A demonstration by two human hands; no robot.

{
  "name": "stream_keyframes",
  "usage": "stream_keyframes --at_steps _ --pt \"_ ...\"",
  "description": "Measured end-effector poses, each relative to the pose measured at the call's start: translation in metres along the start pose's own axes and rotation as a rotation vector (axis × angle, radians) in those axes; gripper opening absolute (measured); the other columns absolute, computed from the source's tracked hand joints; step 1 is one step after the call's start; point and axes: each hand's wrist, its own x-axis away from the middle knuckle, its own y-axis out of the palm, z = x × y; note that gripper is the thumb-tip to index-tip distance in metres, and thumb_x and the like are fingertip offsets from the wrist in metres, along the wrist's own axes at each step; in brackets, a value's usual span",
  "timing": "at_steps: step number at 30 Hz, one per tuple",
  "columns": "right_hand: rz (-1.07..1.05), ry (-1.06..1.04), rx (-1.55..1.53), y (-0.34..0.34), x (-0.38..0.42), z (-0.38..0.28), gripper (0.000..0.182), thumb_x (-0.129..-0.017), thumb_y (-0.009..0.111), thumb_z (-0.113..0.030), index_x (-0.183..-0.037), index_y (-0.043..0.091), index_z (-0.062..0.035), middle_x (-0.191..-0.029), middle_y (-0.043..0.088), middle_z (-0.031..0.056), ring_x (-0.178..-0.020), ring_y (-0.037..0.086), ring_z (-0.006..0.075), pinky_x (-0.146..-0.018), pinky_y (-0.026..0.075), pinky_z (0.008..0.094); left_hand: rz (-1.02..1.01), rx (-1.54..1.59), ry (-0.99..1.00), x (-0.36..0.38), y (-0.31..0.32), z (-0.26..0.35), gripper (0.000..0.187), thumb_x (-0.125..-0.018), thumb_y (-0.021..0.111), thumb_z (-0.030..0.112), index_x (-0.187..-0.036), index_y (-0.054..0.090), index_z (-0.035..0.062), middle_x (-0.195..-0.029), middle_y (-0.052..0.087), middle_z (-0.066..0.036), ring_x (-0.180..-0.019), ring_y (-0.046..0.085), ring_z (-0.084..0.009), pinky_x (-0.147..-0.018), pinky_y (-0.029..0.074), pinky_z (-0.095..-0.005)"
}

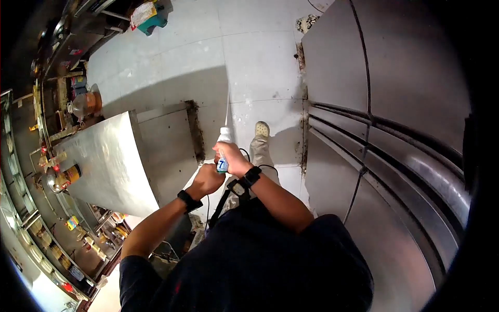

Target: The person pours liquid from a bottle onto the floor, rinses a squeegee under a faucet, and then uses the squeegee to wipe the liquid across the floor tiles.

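A white plastic bottle [225, 136] with a blue-and-white label is held out in front of my body, its white top pointing away from me. My right hand [237, 160] is closed around the bottle's middle. Beside the bottle's lower end, my left hand [207, 180] is curled into a fist, knuckles right at the label. Its fingertips are hidden, and I cannot tell what they grip. Both wrists wear black bands, and a small device sits by the right one.
A steel-topped counter [112, 166] stands to the left, with a large plastic jug [86, 104] beyond it. Steel cabinets [338, 57] line the right side. One cream clog [262, 129] shows on the white tiled floor [260, 57]. A green stool [152, 23] stands far ahead.
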Motion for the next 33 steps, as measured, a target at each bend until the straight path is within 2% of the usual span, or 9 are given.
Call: stream_keyframes --at_steps 5,8,16,19,23,28,29,32,33 --pt "-0.105 -0.202 0.264 -0.033 -0.016 -0.007 0.014 -0.080 0.064 -0.013 -0.077 0.051 -0.0086 -0.063 0.049 0.0004 -0.052 0.050 0.0145 -0.051 0.042 0.0308 0.002 -0.045 0.068 -0.014 -0.003 0.015 0.019 -0.079 0.052 0.014 -0.077 0.062 -0.0021 -0.080 0.064 -0.027 -0.078 0.062 -0.0454 -0.072 0.049 -0.0513" --pt "-0.002 -0.017 0.125 -0.020 0.004 -0.025 0.014 -0.081 0.063 -0.016 -0.077 0.052 -0.0080 -0.064 0.051 0.0018 -0.053 0.053 0.0156 -0.051 0.043 0.0314 0.127 -0.139 0.448 -0.041 0.033 -0.025 0.016 -0.077 0.061 0.015 -0.067 0.059 0.0024 -0.067 0.061 -0.019 -0.065 0.061 -0.0374 -0.058 0.046 -0.0465" --pt "0.028 0.034 0.499 -0.042 -0.038 0.073 0.013 -0.081 0.062 -0.016 -0.076 0.052 -0.0097 -0.063 0.050 0.0007 -0.053 0.051 0.0130 -0.049 0.039 0.0290 -0.016 -0.332 0.493 0.012 0.041 -0.069 0.012 -0.075 0.056 0.012 -0.072 0.061 0.0008 -0.071 0.063 -0.024 -0.070 0.063 -0.0421 -0.066 0.051 -0.0503" --pt "0.024 0.077 0.362 -0.035 -0.022 0.090 0.012 -0.080 0.062 -0.013 -0.078 0.052 -0.0098 -0.066 0.050 0.0006 -0.054 0.051 0.0126 -0.050 0.039 0.0289 -0.004 -0.140 0.258 0.029 0.056 -0.087 0.011 -0.073 0.057 0.011 -0.070 0.061 0.0016 -0.068 0.062 -0.022 -0.069 0.064 -0.0406 -0.064 0.051 -0.0489" --pt "0.074 0.051 0.208 -0.077 -0.019 0.101 0.011 -0.084 0.058 -0.017 -0.085 0.055 -0.0068 -0.071 0.053 0.0008 -0.063 0.055 0.0144 -0.058 0.044 0.0305 0.040 -0.157 0.638 0.020 0.072 -0.090 0.009 -0.071 0.057 0.007 -0.069 0.059 -0.0007 -0.068 0.062 -0.022 -0.067 0.062 -0.0408 -0.064 0.051 -0.0491" --pt "0.141 -0.059 0.094 -0.085 0.046 0.113 0.015 -0.083 0.062 -0.012 -0.075 0.049 -0.0122 -0.061 0.049 -0.0011 -0.052 0.052 0.0126 -0.049 0.043 0.0285 -0.011 0.009 0.604 0.031 0.114 -0.097 0.015 -0.070 0.058 0.007 -0.080 0.061 -0.0034 -0.073 0.063 -0.024 -0.071 0.063 -0.0417 -0.067 0.051 -0.0487" --pt "0.073 -0.341 0.515 -0.089 0.049 0.129 0.015 -0.083 0.063 -0.013 -0.075 0.050 -0.0121 -0.061 0.049 -0.0010 -0.052 0.052 0.0126 -0.048 0.043 0.0285 -0.080 -0.088 0.632 0.029 0.129 -0.113 0.019 -0.071 0.058 0.008 -0.085 0.061 -0.0042 -0.075 0.064 -0.025 -0.073 0.063 -0.0420 -0.068 0.051 -0.0487" --pt "0.234 0.003 0.072 -0.101 0.020 0.177 0.014 -0.082 0.064 -0.015 -0.077 0.052 -0.0113 -0.062 0.051 -0.0005 -0.053 0.053 0.0126 -0.048 0.043 0.0287 -0.004 0.070 0.402 0.074 0.124 -0.131 0.020 -0.073 0.058 0.011 -0.085 0.063 -0.0043 -0.077 0.064 -0.026 -0.078 0.063 -0.0433 -0.073 0.051 -0.0492" --pt "0.064 -0.328 0.546 -0.132 -0.009 0.208 0.011 -0.080 0.065 -0.015 -0.082 0.056 -0.0078 -0.067 0.054 0.0027 -0.058 0.056 0.0151 -0.052 0.044 0.0316 -0.069 0.124 0.349 0.086 0.120 -0.146 0.021 -0.076 0.056 0.014 -0.084 0.064 -0.0036 -0.081 0.064 -0.027 -0.083 0.063 -0.0442 -0.078 0.050 -0.0491"
